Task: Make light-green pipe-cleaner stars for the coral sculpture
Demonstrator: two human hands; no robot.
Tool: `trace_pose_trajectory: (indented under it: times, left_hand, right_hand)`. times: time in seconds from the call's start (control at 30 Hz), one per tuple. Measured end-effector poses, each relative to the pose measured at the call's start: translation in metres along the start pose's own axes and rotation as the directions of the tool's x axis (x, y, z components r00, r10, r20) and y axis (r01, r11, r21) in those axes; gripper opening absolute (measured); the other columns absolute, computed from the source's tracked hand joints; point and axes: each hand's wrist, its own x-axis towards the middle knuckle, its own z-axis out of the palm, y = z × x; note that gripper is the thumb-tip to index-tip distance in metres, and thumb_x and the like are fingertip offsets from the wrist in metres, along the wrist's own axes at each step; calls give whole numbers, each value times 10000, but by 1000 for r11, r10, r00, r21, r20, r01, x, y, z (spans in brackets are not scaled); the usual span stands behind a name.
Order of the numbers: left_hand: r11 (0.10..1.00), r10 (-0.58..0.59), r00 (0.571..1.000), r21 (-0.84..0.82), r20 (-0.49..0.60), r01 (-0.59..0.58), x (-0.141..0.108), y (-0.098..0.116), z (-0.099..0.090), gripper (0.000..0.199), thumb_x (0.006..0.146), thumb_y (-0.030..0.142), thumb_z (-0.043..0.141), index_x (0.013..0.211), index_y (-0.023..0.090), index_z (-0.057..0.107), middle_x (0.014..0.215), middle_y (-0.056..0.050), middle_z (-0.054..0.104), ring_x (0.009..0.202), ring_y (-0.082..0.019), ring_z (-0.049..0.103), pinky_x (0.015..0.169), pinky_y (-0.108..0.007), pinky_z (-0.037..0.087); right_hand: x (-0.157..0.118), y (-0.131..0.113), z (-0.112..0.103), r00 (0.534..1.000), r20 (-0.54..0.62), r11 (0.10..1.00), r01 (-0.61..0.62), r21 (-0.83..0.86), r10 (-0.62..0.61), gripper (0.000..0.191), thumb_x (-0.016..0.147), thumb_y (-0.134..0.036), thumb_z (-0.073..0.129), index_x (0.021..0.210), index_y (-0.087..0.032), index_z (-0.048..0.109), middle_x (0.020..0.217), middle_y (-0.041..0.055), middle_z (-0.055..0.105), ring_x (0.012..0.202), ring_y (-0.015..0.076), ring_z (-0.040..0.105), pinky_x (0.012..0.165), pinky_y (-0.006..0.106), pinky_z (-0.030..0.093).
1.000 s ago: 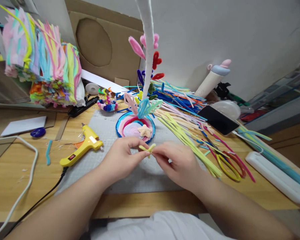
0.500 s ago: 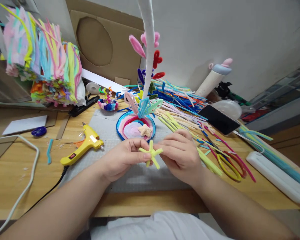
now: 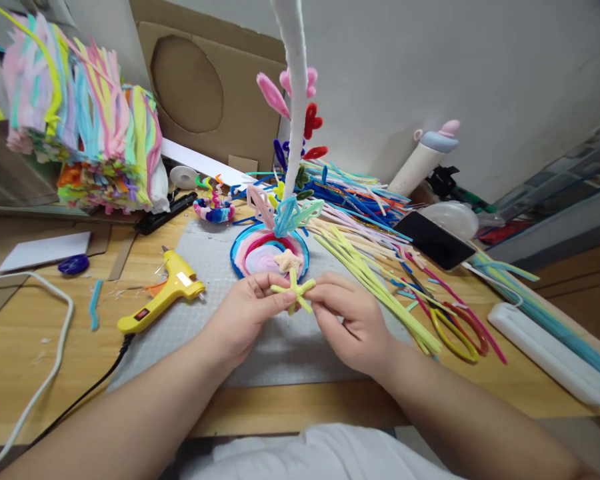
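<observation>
Pinching yellow star [image 3: 299,291], one prong [image 3: 293,275] pointing forward

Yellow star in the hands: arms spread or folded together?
Spread: the yellow star has separate arms pointing outward in different directions from its centre, between the left hand and right hand.

- I can't see the left hand's [image 3: 243,313] fingertips behind the yellow-green pipe-cleaner star [image 3: 293,291]; its thumb covers part of the star.
- Whether the right hand [image 3: 357,323] pinches one arm of it or merely touches, I can't tell.
- I lose the white stem's [image 3: 297,87] top at the upper edge.
- Left hand and star hide some of the striped disc's [image 3: 263,260] near rim from me.
- Pale scraps [image 3: 40,359] are too small to identify.
</observation>
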Motion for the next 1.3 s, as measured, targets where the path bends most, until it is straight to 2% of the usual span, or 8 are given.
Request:
trace_pose_trajectory:
  times: [0.17, 0.3, 0.6, 0.7, 0.83, 0.9, 1.0, 1.3]
  left_hand:
    - [950, 213, 973, 253, -91, -185, -3, -1, 3, 157, 653, 208, 761, 707, 167, 619, 691, 12, 638, 675, -123, 565, 664, -239, 430]
    - [905, 288, 956, 345, -64, -250, -1, -1, 4, 133, 661, 208, 745, 701, 172, 624, 730, 0, 651, 750, -152, 589, 733, -262, 441]
    - [900, 300, 950, 355, -87, -252, 3, -11, 3, 154, 638, 195, 754, 647, 169, 603, 707, 0, 620, 720, -151, 563, 738, -280, 435]
    - [884, 341, 940, 345, -15, -315, 3, -10, 2, 205, 643, 253, 780, 723, 179, 606, 772, -2, 607, 777, -152, 550, 768, -269, 422]
    - [955, 274, 962, 118, -6, -271, 1, 0, 0, 414, 659, 555, 707, 821, 188, 601, 820, -13, 580, 783, -155, 531, 725, -259, 423]
    - [999, 47, 997, -5, 69, -46, -1, 6, 0, 476, 753, 637, 546, 743, 164, 597, 729, -22, 554, 672, -141, 509, 624, -254, 408]
    - [973, -209, 948, -46, 241, 226, -4, 13, -1, 324, 746, 461, 626, 689, 144, 594, 642, -11, 515, 573, -112, 462, 546, -233, 364]
    - [969, -230, 911, -5, 343, 247, -7, 16, -2, 161, 697, 270, 637, 691, 123, 571, 675, -10, 500, 618, -105, 446, 582, -218, 360]
  right_hand:
    - [0, 0, 9, 954, -84, 942, -268, 202, 289, 169, 828, -228, 586, 666, -185, 601, 621, -2, 512, 591, 127, 483, 548, 259, 389]
    - [0, 4, 17, 849, -51, 754, -438, 489, 526, 149, 776, -325, 653, 725, -191, 615, 680, 4, 597, 616, 127, 514, 567, 249, 413]
    - [-6, 8, 26, 815, -93, 722, -447, 528, 572, 144, 782, -310, 654, 717, -190, 607, 630, -11, 564, 578, 118, 481, 529, 237, 387]
    - [-9, 8, 24, 883, -204, 861, -321, 394, 422, 59, 828, -220, 611, 772, -209, 628, 681, 0, 597, 607, 127, 518, 563, 254, 413]
    - [-12, 11, 11, 959, -266, 996, 91, -22, -94, 271, 812, -56, 576, 985, -247, 659, 733, 17, 614, 647, 140, 532, 604, 282, 422]
    - [-13, 14, 4, 929, -196, 943, 282, -179, -315, 348, 803, -32, 552, 1069, -240, 639, 719, 26, 608, 616, 144, 500, 566, 288, 405]
    - [-12, 19, -3, 857, -116, 834, 445, -328, -503, 280, 821, -75, 538, 1035, -220, 647, 683, 31, 602, 602, 152, 471, 542, 292, 403]
    - [-7, 10, -10, 669, -75, 586, 585, -562, -740, 145, 791, -131, 606, 709, -221, 686, 696, 8, 582, 610, 129, 428, 545, 300, 396]
